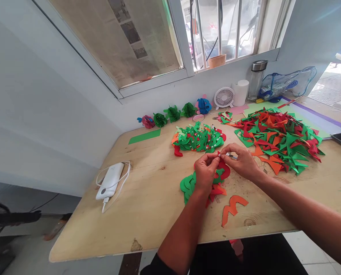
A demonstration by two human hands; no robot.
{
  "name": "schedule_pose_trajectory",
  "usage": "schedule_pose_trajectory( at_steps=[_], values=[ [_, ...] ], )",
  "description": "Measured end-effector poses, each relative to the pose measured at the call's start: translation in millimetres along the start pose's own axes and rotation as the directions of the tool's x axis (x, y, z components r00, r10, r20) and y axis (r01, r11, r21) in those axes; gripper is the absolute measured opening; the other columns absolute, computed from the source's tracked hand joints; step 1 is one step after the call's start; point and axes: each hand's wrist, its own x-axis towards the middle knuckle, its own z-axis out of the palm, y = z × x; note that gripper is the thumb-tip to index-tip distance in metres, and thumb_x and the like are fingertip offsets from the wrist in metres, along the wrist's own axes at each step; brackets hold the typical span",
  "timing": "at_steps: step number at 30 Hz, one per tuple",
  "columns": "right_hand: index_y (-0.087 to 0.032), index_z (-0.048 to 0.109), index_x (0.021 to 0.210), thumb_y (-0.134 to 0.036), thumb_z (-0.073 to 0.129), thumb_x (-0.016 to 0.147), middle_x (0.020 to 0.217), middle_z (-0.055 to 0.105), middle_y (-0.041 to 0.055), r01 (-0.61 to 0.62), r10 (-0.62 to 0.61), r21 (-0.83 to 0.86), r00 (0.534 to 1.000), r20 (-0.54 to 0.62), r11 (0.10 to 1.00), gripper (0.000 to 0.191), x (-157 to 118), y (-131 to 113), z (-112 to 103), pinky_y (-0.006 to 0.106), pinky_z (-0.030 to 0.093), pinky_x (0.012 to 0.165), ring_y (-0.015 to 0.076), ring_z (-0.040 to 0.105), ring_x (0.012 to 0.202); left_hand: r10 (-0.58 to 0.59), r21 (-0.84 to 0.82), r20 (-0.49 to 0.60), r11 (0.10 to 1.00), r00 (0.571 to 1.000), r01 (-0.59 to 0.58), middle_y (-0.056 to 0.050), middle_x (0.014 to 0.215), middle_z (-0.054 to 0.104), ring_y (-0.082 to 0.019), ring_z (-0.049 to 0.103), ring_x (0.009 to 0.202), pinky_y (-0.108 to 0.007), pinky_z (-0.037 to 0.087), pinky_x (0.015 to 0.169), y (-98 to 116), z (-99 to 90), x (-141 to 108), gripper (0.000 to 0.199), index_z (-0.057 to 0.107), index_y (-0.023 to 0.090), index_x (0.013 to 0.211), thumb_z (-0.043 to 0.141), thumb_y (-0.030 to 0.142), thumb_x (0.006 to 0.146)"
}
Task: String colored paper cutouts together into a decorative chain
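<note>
My left hand and my right hand meet over the table, fingertips pinched together at a small red paper piece. A small whitish spot shows between the fingertips; I cannot make out what it is. Beside my right fingers a small silvery item is partly hidden. Green cut paper shapes lie beneath my left hand and wrist, with a curved red paper shape beside them. Nearer the table's front edge rests an orange wavy paper cutout.
Behind my hands is a heap of green and red cutouts; to the right, a large pile of paper scraps. A white power bank with its cable lies left. A small fan, a bottle and folded paper ornaments line the wall.
</note>
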Motion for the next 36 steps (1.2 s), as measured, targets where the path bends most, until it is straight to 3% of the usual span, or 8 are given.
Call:
schedule_pose_trajectory(
  at_steps=[9,22,36],
  values=[
    [-0.02,0.06,0.072,-0.021,0.056,0.075,0.075,0.066,0.0031,0.001,-0.001,-0.011,1.0,0.004,1.0,0.004,0.1,-3.1,-1.2,0.032,0.045,0.07,0.0183,0.059,0.075,0.002,0.01,-0.012,1.0,1.0,-0.002,-0.004,0.068,0.068,-0.012,0.061,0.061,-0.023,0.05,0.06,-1.4,-0.3,0.8,0.021,0.068,0.014,0.072,0.073,0.031,0.061],
    [-0.021,0.06,0.07,-0.021,0.054,0.077,0.075,0.066,0.0033,0.017,-0.016,-0.05,1.0,0.006,0.999,0.008,-1.0,-7.4,-0.6,0.032,0.044,0.07,0.0187,0.058,0.075,0.118,0.125,-0.025,0.986,0.993,-0.114,-0.003,0.067,0.066,-0.012,0.06,0.062,-0.023,0.048,0.062,-2.4,-0.3,-1.3,0.014,0.065,0.014,0.069,0.066,0.028,0.067],
    [-0.022,0.062,0.071,-0.023,0.053,0.077,0.073,0.067,0.0037,0.024,-0.037,-0.206,0.998,-0.058,0.978,0.011,-1.9,-9.1,-1.5,0.032,0.043,0.07,0.0198,0.058,0.075,0.145,0.189,-0.063,0.973,0.987,-0.131,0.0,0.062,0.063,-0.01,0.055,0.055,-0.02,0.044,0.055,-1.8,-1.1,-0.7,0.011,0.064,0.014,0.067,0.064,0.026,0.065]
  ],
)
